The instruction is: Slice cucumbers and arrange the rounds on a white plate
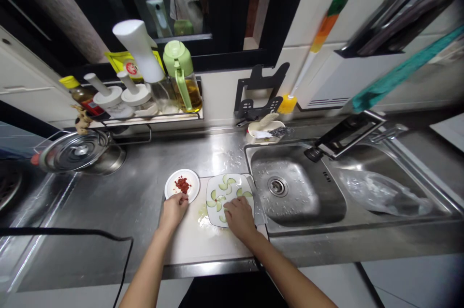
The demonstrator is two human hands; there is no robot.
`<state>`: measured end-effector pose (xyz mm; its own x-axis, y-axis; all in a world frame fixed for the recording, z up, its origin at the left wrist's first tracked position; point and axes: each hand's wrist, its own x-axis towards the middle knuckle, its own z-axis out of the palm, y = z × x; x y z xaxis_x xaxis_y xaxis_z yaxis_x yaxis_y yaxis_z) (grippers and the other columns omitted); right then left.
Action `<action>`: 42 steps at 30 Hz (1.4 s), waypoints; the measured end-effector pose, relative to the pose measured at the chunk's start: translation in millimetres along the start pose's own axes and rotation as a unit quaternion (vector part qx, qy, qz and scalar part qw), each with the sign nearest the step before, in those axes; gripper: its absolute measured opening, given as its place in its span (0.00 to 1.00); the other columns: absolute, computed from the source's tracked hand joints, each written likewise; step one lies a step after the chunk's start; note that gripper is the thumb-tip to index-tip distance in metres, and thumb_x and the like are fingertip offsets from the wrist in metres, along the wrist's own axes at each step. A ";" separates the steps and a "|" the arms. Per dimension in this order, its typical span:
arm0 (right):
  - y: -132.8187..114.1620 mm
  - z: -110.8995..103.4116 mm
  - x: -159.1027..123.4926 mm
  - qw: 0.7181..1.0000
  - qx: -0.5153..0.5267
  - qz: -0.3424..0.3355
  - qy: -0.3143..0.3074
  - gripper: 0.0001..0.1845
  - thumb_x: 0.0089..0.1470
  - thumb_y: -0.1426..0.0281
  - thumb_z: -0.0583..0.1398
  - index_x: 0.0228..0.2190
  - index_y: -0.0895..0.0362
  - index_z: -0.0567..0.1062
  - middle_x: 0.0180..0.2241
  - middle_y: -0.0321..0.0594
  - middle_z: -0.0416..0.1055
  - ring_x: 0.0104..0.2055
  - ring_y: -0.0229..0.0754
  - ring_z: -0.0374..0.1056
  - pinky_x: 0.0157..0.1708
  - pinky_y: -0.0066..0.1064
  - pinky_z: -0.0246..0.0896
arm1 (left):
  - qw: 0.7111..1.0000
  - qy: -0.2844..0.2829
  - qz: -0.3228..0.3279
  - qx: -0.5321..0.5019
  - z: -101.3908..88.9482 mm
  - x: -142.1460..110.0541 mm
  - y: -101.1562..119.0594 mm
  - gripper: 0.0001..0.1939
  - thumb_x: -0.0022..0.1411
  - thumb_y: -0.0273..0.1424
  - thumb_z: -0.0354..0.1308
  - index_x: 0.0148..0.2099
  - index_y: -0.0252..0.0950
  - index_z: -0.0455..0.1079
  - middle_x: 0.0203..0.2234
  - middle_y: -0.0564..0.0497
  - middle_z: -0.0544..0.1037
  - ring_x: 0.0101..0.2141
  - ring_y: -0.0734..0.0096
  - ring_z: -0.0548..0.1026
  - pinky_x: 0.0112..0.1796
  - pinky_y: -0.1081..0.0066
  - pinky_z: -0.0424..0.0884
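My left hand [175,209] is at the near rim of a small round white plate [168,189]. Its fingers are pinched, and a tiny red spot shows at the fingertips. Chopped red bits [182,184] lie heaped on that plate. My right hand [239,215] rests over a squarish white plate [212,217], fingers slightly bent and apart, their tips down by the slices. Pale green crescent slices with darker skin [227,182] are laid in pinwheels there; one pinwheel has a red dot at its centre. The hand hides some of them.
Both plates stand on a wet white cutting board [192,247]. A steel sink [297,187] lies to the right. A lidded pot [79,151] is at the left. Behind, a rack [155,118] carries an oil jug [184,80] and seasoning jars. A black cable [123,239] crosses the left counter.
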<state>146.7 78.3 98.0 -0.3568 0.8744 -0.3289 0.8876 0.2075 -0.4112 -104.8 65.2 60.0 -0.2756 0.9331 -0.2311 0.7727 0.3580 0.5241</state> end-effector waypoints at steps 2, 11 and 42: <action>-0.1 0.8 -0.2 1.000 0.004 -0.002 -0.002 0.13 0.57 0.71 0.52 0.37 0.53 0.76 0.40 0.40 0.71 0.51 0.47 0.56 0.42 0.35 0.48 | 1.000 0.001 0.004 -0.011 -0.4 0.3 0.9 0.11 0.52 0.29 0.53 0.35 0.38 0.75 0.31 0.51 0.80 0.31 0.73 0.75 0.34 0.77 0.65; 5.2 -3.3 4.7 1.000 -0.003 0.009 0.008 0.14 0.57 0.69 0.52 0.40 0.52 0.76 0.43 0.41 0.71 0.52 0.48 0.55 0.43 0.35 0.49 | 0.993 0.028 -0.040 -0.107 -1.3 2.2 28.8 0.12 0.53 0.34 0.54 0.37 0.38 0.77 0.25 0.55 0.78 0.27 0.74 0.73 0.33 0.76 0.66; 29.1 -2.3 49.4 0.997 -0.030 0.025 0.066 0.18 0.58 0.69 0.51 0.49 0.52 0.72 0.44 0.44 0.69 0.50 0.50 0.53 0.43 0.37 0.51 | 0.990 -0.073 0.041 -0.112 73.2 37.7 125.8 0.08 0.53 0.25 0.55 0.35 0.36 0.75 0.28 0.52 0.80 0.30 0.73 0.74 0.36 0.75 0.65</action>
<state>155.5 128.6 71.7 -0.2746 0.9335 -0.2307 0.9205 0.1858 -0.3436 23.8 142.9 57.2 -0.1184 0.9505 -0.2872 0.6392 0.2943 0.7105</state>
